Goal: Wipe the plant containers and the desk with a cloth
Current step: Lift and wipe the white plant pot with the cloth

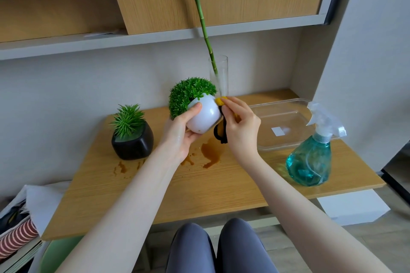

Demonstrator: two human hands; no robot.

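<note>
Here the white pot (203, 116) tilts left, its greenery (188, 93) pointing up-left.

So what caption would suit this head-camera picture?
Left hand tilts a white plant pot while the right hand wipes it with a yellow cloth above a stained desk.

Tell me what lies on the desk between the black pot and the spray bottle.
In the head view, brown spill stains on bare wood; the black pot and spray bottle flank them.
</note>
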